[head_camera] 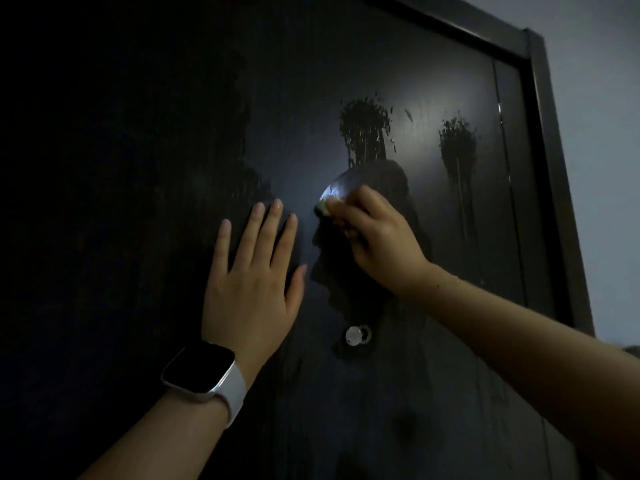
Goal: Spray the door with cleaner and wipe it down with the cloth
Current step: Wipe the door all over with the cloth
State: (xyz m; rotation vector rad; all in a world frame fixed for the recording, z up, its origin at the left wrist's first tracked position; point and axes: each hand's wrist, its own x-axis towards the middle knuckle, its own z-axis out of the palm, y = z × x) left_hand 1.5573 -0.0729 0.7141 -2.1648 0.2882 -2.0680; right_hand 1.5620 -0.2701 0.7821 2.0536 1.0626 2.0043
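Wiping is the step in hand: right hand (pixel 375 237) grasps the cloth (pixel 327 202) against the dark door (pixel 138 168), left hand (pixel 252 275) rests flat, released, and next should come strokes through the spray patches (pixel 365 129) above.

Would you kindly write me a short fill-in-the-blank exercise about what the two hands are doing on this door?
1. The left hand lies ____ against the door.
2. The right hand grips the ____.
3. The watch sits on the ____ wrist.
4. Two wet spray patches show ____ the right hand.

Missing words: flat; cloth; left; above
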